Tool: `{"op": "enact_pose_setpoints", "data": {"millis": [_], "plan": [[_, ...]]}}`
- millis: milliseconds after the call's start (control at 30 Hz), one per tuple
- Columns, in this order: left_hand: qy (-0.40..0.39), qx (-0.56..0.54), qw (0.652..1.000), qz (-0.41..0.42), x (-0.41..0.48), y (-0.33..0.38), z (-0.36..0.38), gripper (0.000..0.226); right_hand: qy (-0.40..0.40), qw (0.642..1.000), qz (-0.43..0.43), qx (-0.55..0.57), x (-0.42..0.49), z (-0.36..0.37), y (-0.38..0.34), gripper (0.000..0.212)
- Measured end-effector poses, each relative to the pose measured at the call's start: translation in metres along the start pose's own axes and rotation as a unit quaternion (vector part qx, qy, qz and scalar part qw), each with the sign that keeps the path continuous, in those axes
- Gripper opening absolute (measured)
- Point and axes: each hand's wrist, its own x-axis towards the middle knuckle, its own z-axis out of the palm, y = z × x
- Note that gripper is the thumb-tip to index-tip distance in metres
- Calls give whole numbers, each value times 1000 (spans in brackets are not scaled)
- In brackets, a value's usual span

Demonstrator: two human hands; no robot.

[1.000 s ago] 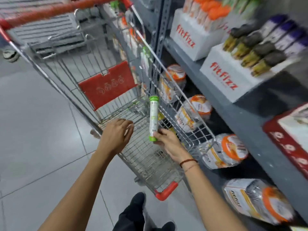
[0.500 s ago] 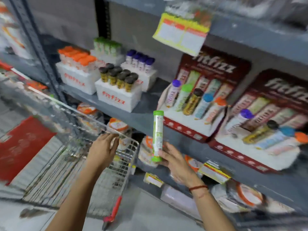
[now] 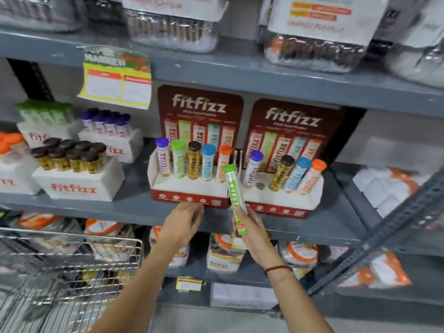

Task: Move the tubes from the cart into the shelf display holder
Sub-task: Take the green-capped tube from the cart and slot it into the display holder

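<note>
Our right hand (image 3: 252,233) fingers clamp the green-capped tube (image 3: 234,188) near its base, tilted, in front of the right Fitfizz display holder (image 3: 283,205). Left hand (image 3: 185,224) fingers loosely apart, empty, at shelf edge (image 3: 120,210). Cart (image 3: 72,260) lower left.

Even, soft indoor light; no glare. Motion blur heavy at frame edges, centre sharper. Wide-angle bending at right edge.

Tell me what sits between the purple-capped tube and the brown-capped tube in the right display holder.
Head view: no tube, only an empty round hole in the white tray, between purple-capped tube and brown-capped tube of the right red cardboard holder.
</note>
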Motion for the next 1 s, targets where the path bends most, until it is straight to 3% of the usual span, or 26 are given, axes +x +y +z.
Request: {"op": "enact_pose_setpoints", "data": {"millis": [133, 467, 633, 1000], "plan": [[-27, -14, 999, 12, 6, 11, 17, 14, 33, 999, -16, -10, -4, -9, -6, 11], [-27, -6, 999, 43, 2, 4, 32, 13, 47, 993, -101, -50, 3, -28, -12, 23], [-20, -2, 999, 37, -1, 0, 36, 18, 58, 986, -108, -115, 11, -40, -16, 15], [-36, 23, 998, 40, -10, -7, 45, 35, 173, 922, -180, -296, 53, -57, -39, 26]]}}
